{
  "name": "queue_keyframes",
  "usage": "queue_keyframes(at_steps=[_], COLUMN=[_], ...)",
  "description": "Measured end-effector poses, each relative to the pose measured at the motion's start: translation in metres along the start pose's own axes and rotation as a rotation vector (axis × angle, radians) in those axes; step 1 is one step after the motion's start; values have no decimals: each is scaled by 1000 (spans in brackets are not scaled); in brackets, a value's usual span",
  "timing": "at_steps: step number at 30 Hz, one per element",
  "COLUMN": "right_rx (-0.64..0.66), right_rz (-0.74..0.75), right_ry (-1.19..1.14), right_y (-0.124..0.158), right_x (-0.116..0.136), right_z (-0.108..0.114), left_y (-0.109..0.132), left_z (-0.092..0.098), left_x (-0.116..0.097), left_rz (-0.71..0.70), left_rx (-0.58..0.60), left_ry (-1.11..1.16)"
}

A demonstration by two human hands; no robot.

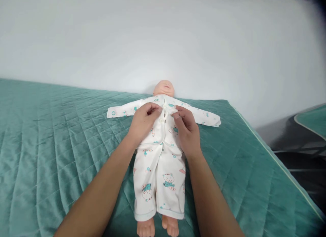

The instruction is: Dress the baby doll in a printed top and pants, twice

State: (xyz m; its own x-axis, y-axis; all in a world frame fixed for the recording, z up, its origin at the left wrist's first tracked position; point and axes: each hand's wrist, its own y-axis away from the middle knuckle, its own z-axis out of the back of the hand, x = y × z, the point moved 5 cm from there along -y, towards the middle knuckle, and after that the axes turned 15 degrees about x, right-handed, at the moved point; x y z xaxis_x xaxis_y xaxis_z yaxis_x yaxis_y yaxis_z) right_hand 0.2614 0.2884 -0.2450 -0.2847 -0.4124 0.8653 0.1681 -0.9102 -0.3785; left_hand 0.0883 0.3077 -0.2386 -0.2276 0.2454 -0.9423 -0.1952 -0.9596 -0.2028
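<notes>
White shirt (170,133) sits on the doll (163,89), atop the green quilt (76,135); fingers of the left hand (144,121) and right hand (188,130) each pinch a front edge. Keeping both edges level should help.

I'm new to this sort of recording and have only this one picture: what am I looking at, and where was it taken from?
There is no machine here, just a person's bare hands. The camera sits on their head, looking forward and down. A doll lies face up on a green quilted cover, its head by the pale wall. It wears a white top and printed trousers. The left hand and right hand seem to pinch the top's front opening from either side.
</notes>
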Motion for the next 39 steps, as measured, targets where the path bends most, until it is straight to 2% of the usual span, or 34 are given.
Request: queue_keyframes(at_steps=[3,7,13,17,21,26,33,39], right_rx=[-18,-11,-61,-66,84,197,157,133], right_rz=[2,8,158,215,169,39,-110,-115], right_ry=[-19,22,306,448,596,740,816,862], right_y=[-1,1,7,8,7,12,17,18], right_x=[-1,3,19,26,28,33,38,37], right_z=[2,-1,-4,-6,-15,-20,-29,-34], left_y=[15,25,22,21,22,21,20,21], left_z=[-1,-3,-2,2,4,3,3,1], left_x=[-2,-1,5,13,17,17,18,18], left_rz=[1,-50,-86,-40,-26,-15,-17,-9], left_rx=[15,100,122,149,168,156,174,166], left_ry=[-49,-59,-36,148,376,397,462,488])
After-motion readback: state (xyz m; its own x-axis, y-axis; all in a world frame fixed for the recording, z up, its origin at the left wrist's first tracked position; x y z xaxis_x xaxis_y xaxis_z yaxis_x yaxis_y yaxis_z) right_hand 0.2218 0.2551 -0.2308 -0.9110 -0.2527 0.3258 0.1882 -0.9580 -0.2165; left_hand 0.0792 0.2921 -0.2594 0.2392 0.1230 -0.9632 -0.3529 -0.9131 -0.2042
